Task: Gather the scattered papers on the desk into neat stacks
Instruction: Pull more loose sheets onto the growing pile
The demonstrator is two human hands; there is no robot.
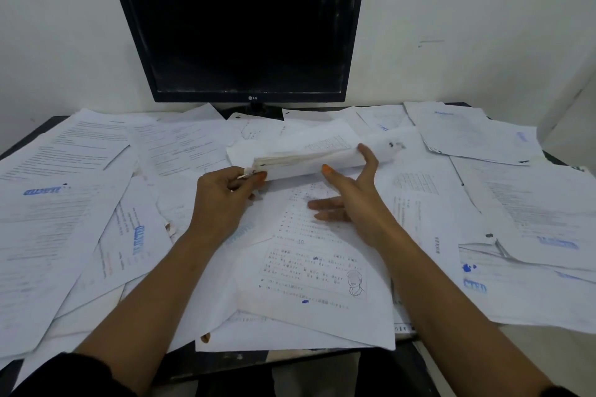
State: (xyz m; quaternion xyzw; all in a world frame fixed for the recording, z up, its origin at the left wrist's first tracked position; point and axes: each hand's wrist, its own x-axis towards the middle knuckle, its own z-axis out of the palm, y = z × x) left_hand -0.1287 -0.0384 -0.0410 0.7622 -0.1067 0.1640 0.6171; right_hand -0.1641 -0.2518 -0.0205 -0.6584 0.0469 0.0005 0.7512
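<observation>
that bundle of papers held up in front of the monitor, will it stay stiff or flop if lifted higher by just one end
The bundle of papers looks many sheets thick, so probably stiffer than a single page. It still seems likely to sag: the left hand pinches one corner while the right hand props the far end. Loose sheets may fan out or slip.

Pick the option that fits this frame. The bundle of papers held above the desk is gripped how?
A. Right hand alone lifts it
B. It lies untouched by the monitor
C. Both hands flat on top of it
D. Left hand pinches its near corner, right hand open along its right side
D: the left hand pinches the near-left corner of the paper bundle, while the right hand lies open against its right end.
</observation>
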